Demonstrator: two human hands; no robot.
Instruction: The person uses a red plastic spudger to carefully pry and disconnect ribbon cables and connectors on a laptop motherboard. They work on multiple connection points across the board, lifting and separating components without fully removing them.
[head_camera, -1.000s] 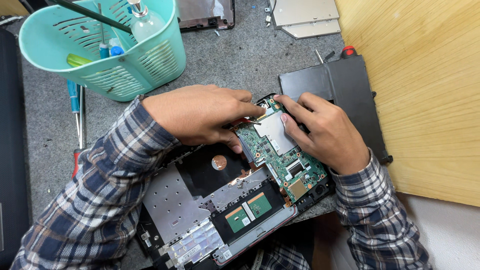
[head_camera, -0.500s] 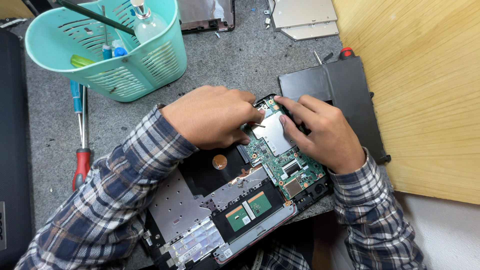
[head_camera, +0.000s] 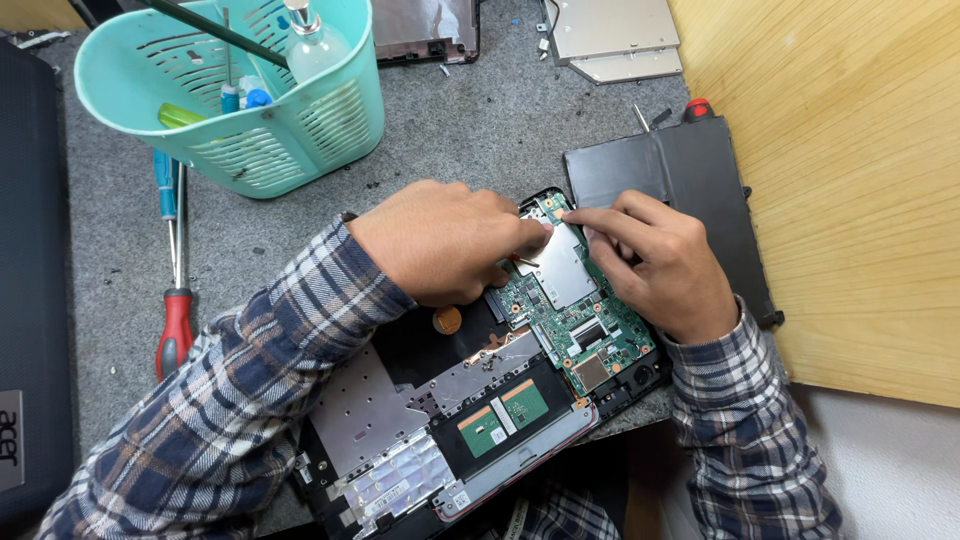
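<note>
Both hands have shifted only slightly since the earlier frames, staying over the upper end of the green circuit board (head_camera: 570, 315); the view itself has drifted a little, so the basket now sits nearer the top edge.

Left hand (head_camera: 445, 245): fingers curled together, tips pressed down at the left edge of the silver rectangular metal shield (head_camera: 562, 265) on the board. Whether anything is pinched under the fingertips cannot be told.

Right hand (head_camera: 655, 260): index finger extended to the shield's top corner, other fingers bent and close together, resting on the shield's right edge.

Board location: seated in the opened black laptop base (head_camera: 470, 400), which lies tilted on the grey felt mat (head_camera: 470, 120). A small copper-coloured round disc (head_camera: 447, 320) sits in the base just below the left hand.

Surroundings: flat black battery pack (head_camera: 690, 190) touching the base beyond the right hand; turquoise plastic basket (head_camera: 260, 130) with tools, upper left; red-handled screwdriver (head_camera: 175, 325) on the mat at left; pale wooden board (head_camera: 850, 180) at right.
</note>
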